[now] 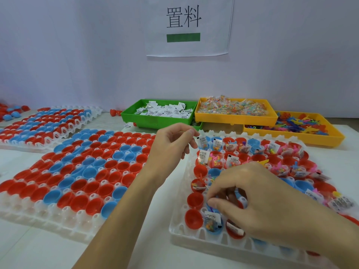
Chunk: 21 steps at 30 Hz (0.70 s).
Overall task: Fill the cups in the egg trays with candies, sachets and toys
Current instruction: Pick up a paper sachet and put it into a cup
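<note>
1. Our right hand [258, 202] is low over the near-left part of the clear plastic egg tray [196, 240]. Its fingertips [211, 200] are curled down into a cup; what they pinch, if anything, is hidden, so we cannot tell.
2. Our left hand [171, 146] hovers at that tray's far-left corner, fingers loosely curled, thumb near forefinger. We see nothing in it.
3. Handling, as a judgement: the small white paper sachets [203, 156] look light and flat, best pinched at an edge. The clear candy packets [214, 161] look soft and slippery. The coloured plastic toys [303, 126] look stiff, spiky and prone to tangle, so lift them singly.
4. The red and blue plastic cups [194, 219] seem thin and may tip if pressed.
5. Counts: three egg trays in view, the working one, a second tray [58, 224] of unfilled cups to its left, and a third [64, 131] at the worktop's far left. Three supply bins: one green bin [155, 120] of sachets, one yellow bin [233, 119] of candy packets, one yellow bin [338, 137] of toys.
6. Cups are too many to count.
</note>
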Each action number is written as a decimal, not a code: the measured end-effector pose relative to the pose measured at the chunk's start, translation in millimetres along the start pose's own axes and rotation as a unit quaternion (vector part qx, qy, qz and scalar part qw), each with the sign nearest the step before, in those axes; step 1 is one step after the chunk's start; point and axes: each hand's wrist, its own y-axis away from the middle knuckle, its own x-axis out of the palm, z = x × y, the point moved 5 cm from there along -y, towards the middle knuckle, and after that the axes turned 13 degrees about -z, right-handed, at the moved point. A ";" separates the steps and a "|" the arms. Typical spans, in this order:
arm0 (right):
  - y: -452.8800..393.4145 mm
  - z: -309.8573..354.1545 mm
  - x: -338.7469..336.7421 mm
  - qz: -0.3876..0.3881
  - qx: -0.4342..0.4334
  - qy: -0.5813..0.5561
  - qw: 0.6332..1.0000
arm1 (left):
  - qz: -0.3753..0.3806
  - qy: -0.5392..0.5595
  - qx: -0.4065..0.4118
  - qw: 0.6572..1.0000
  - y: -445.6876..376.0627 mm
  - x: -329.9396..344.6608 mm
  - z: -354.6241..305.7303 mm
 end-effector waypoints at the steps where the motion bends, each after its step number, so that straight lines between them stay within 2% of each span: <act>1: -0.5 -0.9 -2.5 -0.002 0.007 0.004 1.000 | -0.011 -0.015 -0.001 1.000 -1.0 -0.8 2.1; 5: -3.6 -11.2 -30.0 -0.041 0.056 0.004 0.998 | -0.089 -0.098 -0.016 0.991 -7.1 -6.6 15.5; 8: -4.5 -46.6 -80.3 -0.154 0.106 0.012 0.982 | -0.115 -0.145 -0.041 0.982 -10.9 -9.9 27.6; 13: 14.4 -171.9 -152.2 -0.261 0.316 -0.013 0.912 | -0.081 -0.150 -0.104 0.980 -9.1 -4.3 48.6; 17: 20.5 -242.2 -161.9 -0.264 0.426 0.034 0.865 | -0.064 -0.107 -0.147 0.981 -6.7 2.8 54.4; 21: 9.7 -266.3 -148.4 -0.230 0.409 0.154 0.869 | -0.062 -0.100 -0.148 0.982 -5.2 3.6 56.6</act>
